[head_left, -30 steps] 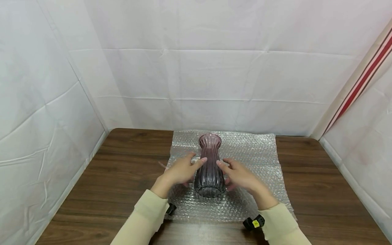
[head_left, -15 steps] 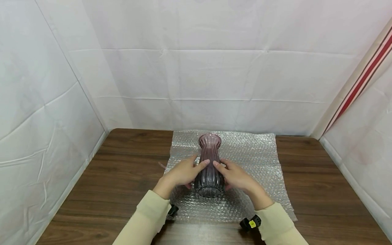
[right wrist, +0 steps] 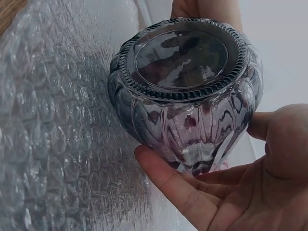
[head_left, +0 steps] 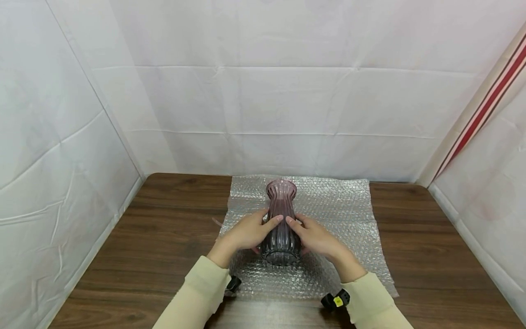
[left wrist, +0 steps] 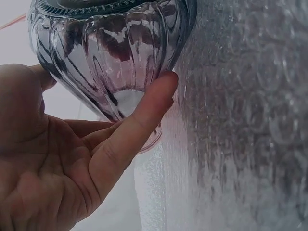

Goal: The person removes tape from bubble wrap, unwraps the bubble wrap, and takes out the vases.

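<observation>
A ribbed glass vase (head_left: 281, 240), pink at the mouth and smoky grey at the base, lies on its side on a sheet of bubble wrap (head_left: 337, 196). Its flared mouth points away from me. From the left, my left hand (head_left: 246, 230) grips the vase body, thumb on top and fingers curving around the side. Opposite it, my right hand (head_left: 316, 235) holds the other side the same way. The right wrist view shows the round vase base (right wrist: 183, 60) facing the camera. In the left wrist view, a finger (left wrist: 144, 113) reaches along the underside, close to the wrap.
The wrap covers the middle of a dark wooden table (head_left: 164, 228). White sheeting (head_left: 287, 100) encloses the back and sides, with a red-striped band (head_left: 485, 109) at right. A small thin pinkish strip (head_left: 217, 222) pokes out at the wrap's left edge.
Both hands have moved inward onto the vase, thumbs coming to rest on its upper side. Over the last half second they have barely shifted. The vase and wrap stay in place.
</observation>
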Available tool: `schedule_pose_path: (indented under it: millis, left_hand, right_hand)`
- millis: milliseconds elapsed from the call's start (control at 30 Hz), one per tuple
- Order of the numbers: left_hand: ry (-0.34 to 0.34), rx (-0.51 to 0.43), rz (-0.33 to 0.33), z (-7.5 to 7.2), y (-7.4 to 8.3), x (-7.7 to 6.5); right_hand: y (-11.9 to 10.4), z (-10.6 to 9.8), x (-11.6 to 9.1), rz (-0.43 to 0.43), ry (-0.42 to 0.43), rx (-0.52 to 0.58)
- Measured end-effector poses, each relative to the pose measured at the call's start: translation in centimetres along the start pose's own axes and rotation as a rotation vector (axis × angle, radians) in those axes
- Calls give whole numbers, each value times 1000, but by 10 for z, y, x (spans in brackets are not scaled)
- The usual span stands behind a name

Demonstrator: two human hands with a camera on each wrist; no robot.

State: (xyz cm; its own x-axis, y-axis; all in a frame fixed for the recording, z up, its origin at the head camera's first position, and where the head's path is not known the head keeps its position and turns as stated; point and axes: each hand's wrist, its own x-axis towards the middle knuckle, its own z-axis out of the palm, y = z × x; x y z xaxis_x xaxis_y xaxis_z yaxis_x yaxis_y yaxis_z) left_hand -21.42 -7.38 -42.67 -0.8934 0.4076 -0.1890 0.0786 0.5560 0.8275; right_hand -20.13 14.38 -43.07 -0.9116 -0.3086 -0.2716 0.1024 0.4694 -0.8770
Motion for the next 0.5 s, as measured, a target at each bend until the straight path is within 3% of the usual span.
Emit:
schedule_pose_path:
  millis: [500]
  left_hand:
    - [16,-33,31,1,-2,2]
  right_hand:
    - [-2,-1,0,-18,15,-16]
